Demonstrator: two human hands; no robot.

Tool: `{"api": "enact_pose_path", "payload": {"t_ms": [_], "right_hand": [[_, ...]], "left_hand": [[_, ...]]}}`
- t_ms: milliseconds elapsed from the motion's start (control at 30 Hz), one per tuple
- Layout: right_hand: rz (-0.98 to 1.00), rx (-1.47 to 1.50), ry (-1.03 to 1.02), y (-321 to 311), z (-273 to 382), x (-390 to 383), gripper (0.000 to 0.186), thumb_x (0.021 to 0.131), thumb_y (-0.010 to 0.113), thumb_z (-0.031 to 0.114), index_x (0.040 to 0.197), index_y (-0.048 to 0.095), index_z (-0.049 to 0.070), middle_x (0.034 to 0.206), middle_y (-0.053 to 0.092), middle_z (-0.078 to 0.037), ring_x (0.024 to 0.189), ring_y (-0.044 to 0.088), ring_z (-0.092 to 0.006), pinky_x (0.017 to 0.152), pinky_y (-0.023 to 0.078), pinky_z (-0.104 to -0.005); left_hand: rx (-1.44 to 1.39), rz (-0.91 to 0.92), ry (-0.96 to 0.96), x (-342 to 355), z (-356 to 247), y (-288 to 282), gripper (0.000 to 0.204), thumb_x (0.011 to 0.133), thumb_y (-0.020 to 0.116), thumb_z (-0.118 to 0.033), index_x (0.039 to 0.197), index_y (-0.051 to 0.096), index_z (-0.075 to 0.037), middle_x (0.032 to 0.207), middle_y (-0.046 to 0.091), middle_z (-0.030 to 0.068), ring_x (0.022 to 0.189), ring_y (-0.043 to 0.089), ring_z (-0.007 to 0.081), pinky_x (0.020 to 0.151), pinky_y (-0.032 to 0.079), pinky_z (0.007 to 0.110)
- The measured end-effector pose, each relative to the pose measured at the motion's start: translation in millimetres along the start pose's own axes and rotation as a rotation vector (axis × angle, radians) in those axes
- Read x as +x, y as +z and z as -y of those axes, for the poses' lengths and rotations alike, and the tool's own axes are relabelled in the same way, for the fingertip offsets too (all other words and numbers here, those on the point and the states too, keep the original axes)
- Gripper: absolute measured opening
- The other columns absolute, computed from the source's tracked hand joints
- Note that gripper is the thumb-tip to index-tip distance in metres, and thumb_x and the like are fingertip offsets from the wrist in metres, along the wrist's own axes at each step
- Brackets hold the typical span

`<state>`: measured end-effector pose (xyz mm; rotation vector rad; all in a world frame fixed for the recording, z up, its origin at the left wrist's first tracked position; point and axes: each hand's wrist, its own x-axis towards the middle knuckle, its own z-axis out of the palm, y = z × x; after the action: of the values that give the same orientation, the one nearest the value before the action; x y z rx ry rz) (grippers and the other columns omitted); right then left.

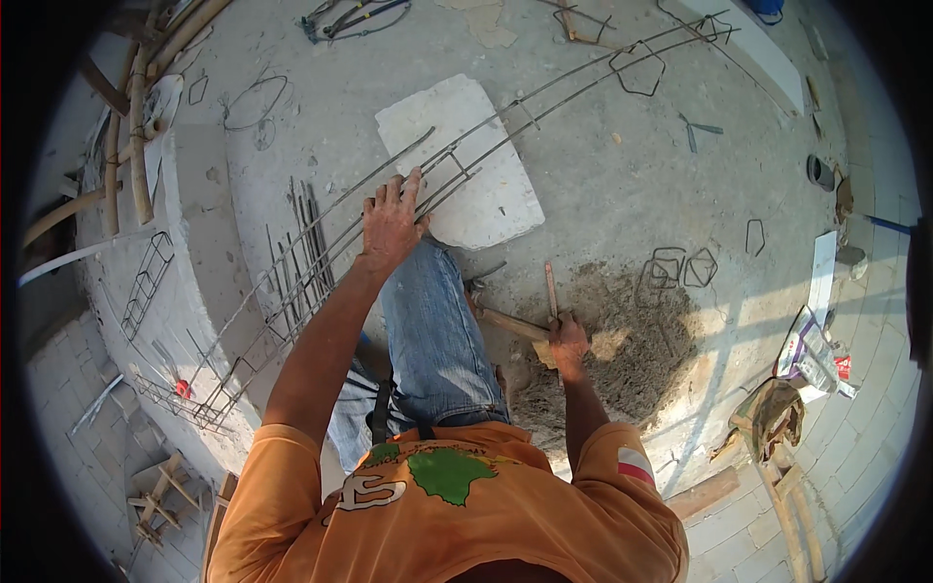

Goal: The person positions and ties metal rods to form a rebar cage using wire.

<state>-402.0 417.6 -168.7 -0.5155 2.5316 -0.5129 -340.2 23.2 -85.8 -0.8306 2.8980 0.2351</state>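
Note:
A long, narrow rebar cage [573, 76] runs diagonally from the lower left to the far right, over a white slab [496, 189] lying on the floor. My left hand [391, 222] rests on its bars with fingers stretched out and apart, just beyond my jeans-clad knee. Low on the right, my right hand [568, 345] is closed round the wooden handle of a hammer [515, 324]; the head end lies partly hidden beside my leg. A thin, pinkish strip [551, 290] sticks up beside the right fingers; whether they also hold it I cannot tell.
A heap of grey sand or mortar [632, 340] spreads beside my right hand. Bent wire stirrups [671, 267] lie past it. Loose rods [309, 243] lean near a raised concrete ledge [199, 214] at left. Bamboo poles [141, 146] stand far left; torn bags [812, 355] lie right.

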Motion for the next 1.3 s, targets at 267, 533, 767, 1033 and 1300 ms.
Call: {"api": "enact_pose_path", "payload": {"t_ms": [267, 533, 767, 1033, 1300], "right_hand": [[-0.099, 0.079, -0.076, 18.6, -12.7, 2.2, 0.018, 0.089, 0.056, 0.016, 0.083, 0.054, -0.001, 0.072, 0.056, -0.021, 0.067, 0.056, -0.0406, 0.059, 0.045, -0.046], [-0.075, 0.237, 0.117, -18.3, 40.1, 32.2, 0.008, 0.091, 0.052, 0.008, 0.095, 0.048, 0.003, 0.07, 0.055, -0.016, 0.061, 0.057, -0.0333, 0.055, 0.045, -0.0395], [-0.167, 0.472, -0.105, -21.3, 102.6, 98.5, 0.012, 0.094, 0.05, 0.008, 0.105, 0.052, 0.003, 0.073, 0.057, -0.017, 0.061, 0.058, -0.0291, 0.057, 0.047, -0.0385], [-0.12, 0.363, -0.369, -26.1, 190.6, 152.8, 0.023, 0.089, 0.051, 0.0, 0.112, 0.054, 0.001, 0.086, 0.06, -0.023, 0.073, 0.06, -0.0415, 0.062, 0.048, -0.0454], [-0.059, 0.361, -0.474, -17.6, 200.2, 177.2, 0.035, 0.087, 0.053, -0.002, 0.123, 0.052, -0.001, 0.091, 0.06, -0.025, 0.082, 0.061, -0.0429, 0.068, 0.05, -0.0453]], "left_hand": [[-0.118, -0.004, -0.013, -2.6, 5.8, -9.1, 0.076, 0.073, 0.078, -0.029, 0.135, 0.04, -0.006, 0.125, 0.049, 0.0164, 0.111, 0.051, 0.0327, 0.087, 0.043, 0.048], [-0.184, -0.121, 0.01, -2.3, 6.9, -3.1, 0.071, 0.069, 0.081, -0.021, 0.125, 0.042, -0.001, 0.123, 0.051, 0.0191, 0.113, 0.052, 0.0357, 0.094, 0.041, 0.049], [-0.289, -0.013, -0.051, 6.5, 7.5, -4.2, 0.07, 0.07, 0.08, -0.019, 0.126, 0.041, -0.001, 0.12, 0.054, 0.0181, 0.112, 0.053, 0.0358, 0.094, 0.042, 0.049], [-0.179, 0.039, 0.0, 9.9, 13.9, -2.5, 0.075, 0.071, 0.078, -0.019, 0.132, 0.038, 0.0, 0.113, 0.055, 0.0172, 0.107, 0.056, 0.0322, 0.085, 0.049, 0.046], [-0.079, 0.149, -0.025, 16.0, 15.5, 3.7, 0.086, 0.069, 0.077, -0.023, 0.138, 0.032, 0.001, 0.112, 0.054, 0.0168, 0.108, 0.056, 0.0308, 0.084, 0.05, 0.045]]}}
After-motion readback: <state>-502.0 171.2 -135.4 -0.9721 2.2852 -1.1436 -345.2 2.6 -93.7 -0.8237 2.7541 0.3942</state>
